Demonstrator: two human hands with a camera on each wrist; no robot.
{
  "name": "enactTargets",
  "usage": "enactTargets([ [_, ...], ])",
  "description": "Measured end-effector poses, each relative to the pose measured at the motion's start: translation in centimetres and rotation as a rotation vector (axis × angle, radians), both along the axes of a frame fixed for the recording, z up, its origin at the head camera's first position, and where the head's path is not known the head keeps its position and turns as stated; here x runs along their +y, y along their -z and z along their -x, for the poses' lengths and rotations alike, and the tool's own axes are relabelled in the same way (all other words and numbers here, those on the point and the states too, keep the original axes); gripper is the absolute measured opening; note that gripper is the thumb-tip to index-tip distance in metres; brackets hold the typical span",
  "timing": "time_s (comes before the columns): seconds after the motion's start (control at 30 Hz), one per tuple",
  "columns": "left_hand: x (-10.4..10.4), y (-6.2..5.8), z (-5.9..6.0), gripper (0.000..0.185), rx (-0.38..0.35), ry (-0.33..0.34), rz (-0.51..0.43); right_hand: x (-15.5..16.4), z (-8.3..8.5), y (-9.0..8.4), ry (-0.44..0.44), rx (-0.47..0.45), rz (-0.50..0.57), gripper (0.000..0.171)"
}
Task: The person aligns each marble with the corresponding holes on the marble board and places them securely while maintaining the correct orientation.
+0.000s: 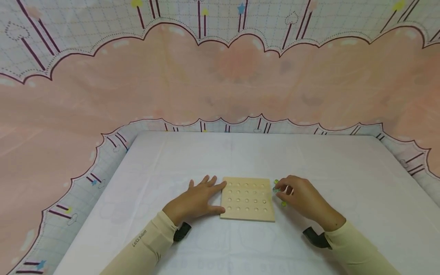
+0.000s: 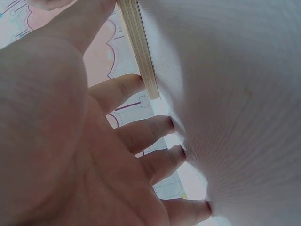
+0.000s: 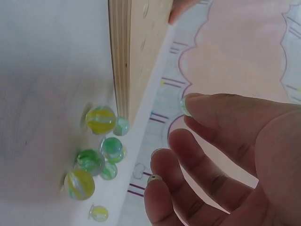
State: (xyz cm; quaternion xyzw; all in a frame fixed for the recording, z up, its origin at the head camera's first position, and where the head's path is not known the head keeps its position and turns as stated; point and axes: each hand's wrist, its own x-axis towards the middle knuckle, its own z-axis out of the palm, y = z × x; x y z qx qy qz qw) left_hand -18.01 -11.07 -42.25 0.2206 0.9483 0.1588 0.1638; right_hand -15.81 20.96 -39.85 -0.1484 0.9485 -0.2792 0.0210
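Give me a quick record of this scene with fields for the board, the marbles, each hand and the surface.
Board: wooden board with rows of round dimples, flat on the table, dimples look unfilled
Marbles: green and yellow glass marbles loose by the board's right edge
Left hand: left hand flat, fingers against the board's left edge
Right hand: right hand pinches a marble
Surface: white tablecloth
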Motion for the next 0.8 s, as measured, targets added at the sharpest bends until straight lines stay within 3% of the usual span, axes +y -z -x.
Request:
enactTargets([
  [0.6,0.0,0.1,0.1,0.087,-0.008,-0.003,-0.008,-1.1,-0.6,0.5,-0.044,0.01,-0.01,0.012],
  [0.8,0.0,-0.2,0.0,0.087,-0.019,-0.009,-0.011,-1.2,-1.0,0.4,-0.096,0.03,0.023,0.012],
])
